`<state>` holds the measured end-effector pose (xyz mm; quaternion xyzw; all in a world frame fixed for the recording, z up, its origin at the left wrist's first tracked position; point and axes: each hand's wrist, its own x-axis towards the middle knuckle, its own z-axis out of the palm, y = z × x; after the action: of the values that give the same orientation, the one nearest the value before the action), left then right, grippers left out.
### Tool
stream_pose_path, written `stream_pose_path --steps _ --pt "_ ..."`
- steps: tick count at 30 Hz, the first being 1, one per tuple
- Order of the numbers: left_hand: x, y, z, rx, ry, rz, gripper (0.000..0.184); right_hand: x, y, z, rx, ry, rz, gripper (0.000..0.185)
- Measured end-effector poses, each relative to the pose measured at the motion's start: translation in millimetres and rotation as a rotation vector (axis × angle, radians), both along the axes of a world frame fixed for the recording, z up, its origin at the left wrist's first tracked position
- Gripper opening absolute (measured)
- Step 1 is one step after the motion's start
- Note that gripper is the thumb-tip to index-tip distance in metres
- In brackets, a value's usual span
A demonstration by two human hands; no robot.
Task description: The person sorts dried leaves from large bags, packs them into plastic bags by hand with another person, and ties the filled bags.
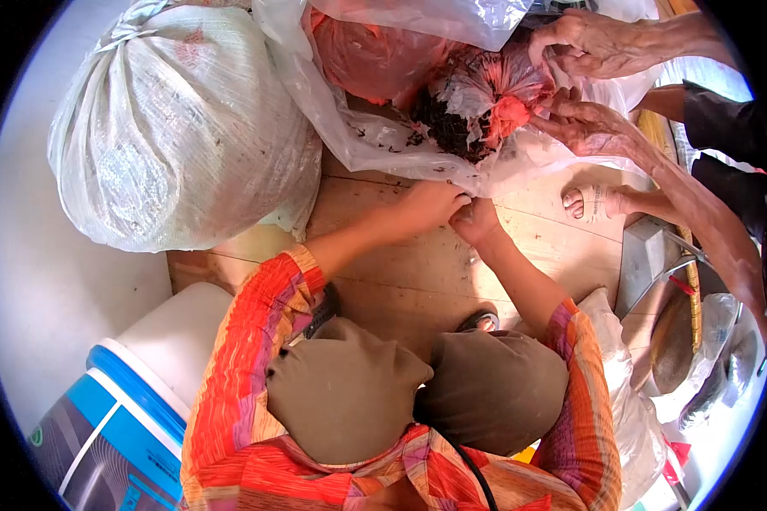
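A large clear plastic bag point(349, 145) lies spread in front of me, with dark dried leaf-like bits on it. My left hand point(437, 204) is closed at its near edge. My right hand point(475, 220) meets it there, fingers also closed on the plastic; the fingertips are partly hidden. Inside the clear bag are a red plastic bag point(375, 55) and a second red bag point(510, 115) with dark dried stuff point(452, 123) at its mouth. Another person's two hands point(584, 123) hold the second red bag from the right.
A bulging white woven sack point(179, 128), tied at the top, stands at left. Below it is a blue and white bucket point(119, 426). The other person's sandalled foot point(596, 203), a metal dustpan-like piece point(648, 260) and a pale sack point(622, 400) are at right. Crumbs dot the tiled floor point(383, 247).
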<state>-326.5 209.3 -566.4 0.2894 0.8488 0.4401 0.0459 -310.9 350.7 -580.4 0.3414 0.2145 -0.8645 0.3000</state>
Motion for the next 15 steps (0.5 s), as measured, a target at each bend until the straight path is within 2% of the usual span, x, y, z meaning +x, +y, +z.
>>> stream_pose_path --steps 2,5,9,11,15 --pt "3.5 -9.4 26.4 -0.081 -0.362 0.009 0.026 -5.9 -12.4 34.0 0.131 -0.026 -0.093 0.023" --pt "-0.6 -28.0 46.9 -0.219 -0.474 0.056 0.025 -9.8 7.7 0.7 0.144 -0.164 -0.094 0.018" --pt "7.8 -46.0 12.3 -0.078 -0.355 0.013 0.024 -8.3 17.2 -14.9 0.079 0.023 0.098 0.014" --pt "15.5 -48.7 9.3 -0.016 -0.03 0.194 0.024 -4.0 14.8 -5.0 -0.027 -0.062 0.098 0.017" --pt "23.1 -56.0 -8.8 -0.143 -0.191 0.179 0.023 -1.9 10.4 18.1 0.079 -0.129 0.078 0.01"
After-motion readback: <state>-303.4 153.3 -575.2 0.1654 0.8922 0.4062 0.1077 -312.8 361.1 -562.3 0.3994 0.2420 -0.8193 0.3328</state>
